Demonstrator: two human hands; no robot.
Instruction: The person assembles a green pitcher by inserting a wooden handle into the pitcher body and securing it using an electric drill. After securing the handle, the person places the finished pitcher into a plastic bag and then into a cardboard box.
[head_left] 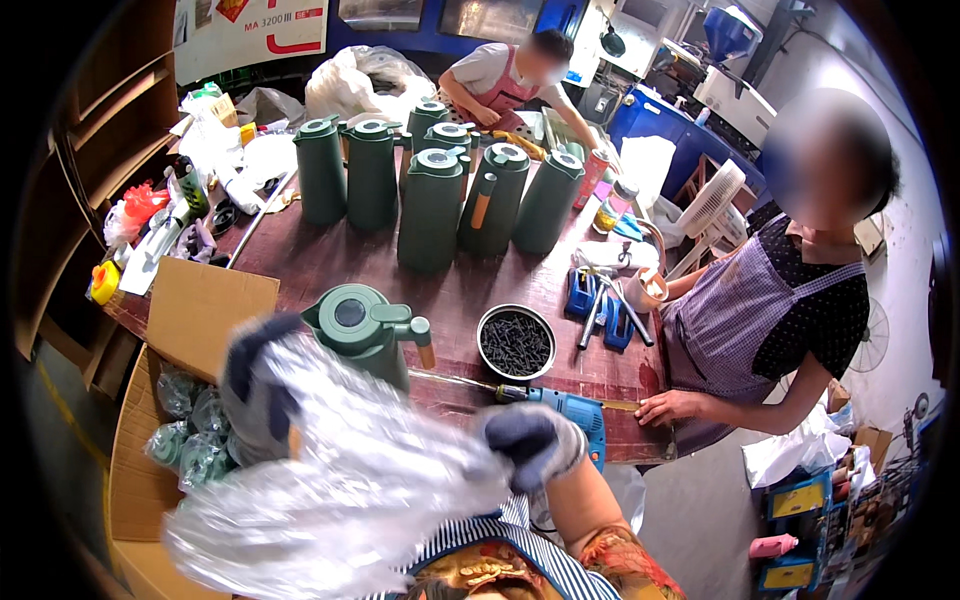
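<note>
A clear plastic bag (370,470) stretches between my hands, smeared by motion. My right hand (530,447), in a grey and dark blue glove, is closed on the bag's right end. My left hand (258,385), gloved alike, is closed at its upper left side, though blurred. A small tan piece shows beside the left palm; what it belongs to is hidden. Just beyond the bag stands a green vacuum jug (352,325) with a tan handle, its lower part covered. A blue power screwdriver (578,415) lies by my right hand, its long bit pointing left.
Several green jugs (430,215) stand farther back on the red table (320,262). A bowl of dark screws (515,342) and blue tools (600,305) lie right of the near jug. An open carton (130,490) holds bagged items at left. Two people work at the far and right sides.
</note>
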